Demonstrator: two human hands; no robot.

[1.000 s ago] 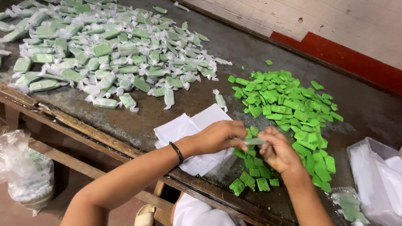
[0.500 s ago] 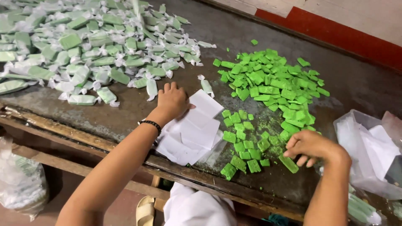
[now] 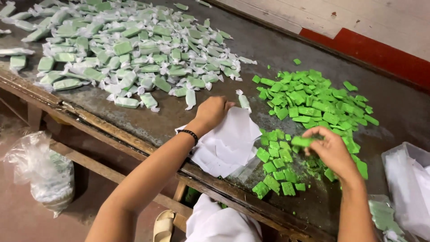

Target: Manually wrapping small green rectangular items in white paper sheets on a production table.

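While the right hand (image 3: 333, 150) pinches a green candy (image 3: 302, 141), the left hand (image 3: 212, 112) rests flat on wrapper papers (image 3: 228, 143) beside wrapped candies (image 3: 130, 58)

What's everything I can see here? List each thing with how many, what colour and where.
unwrapped candy pieces: too many to count, bright green, heaped on the right of the table
wrapped candies: too many to count, pale green in white paper, spread over the table's left
paper wrappers: a stack, white, at the table's near edge
table: one, dark and worn, wood-edged
plastic bag: one, clear, below the table on the left
plastic tub: one, clear, far right
sandal: one, cream, on the floor
wristband: one, black, on the left wrist
left hand: on the paper wrappers
right hand: holds one green piece
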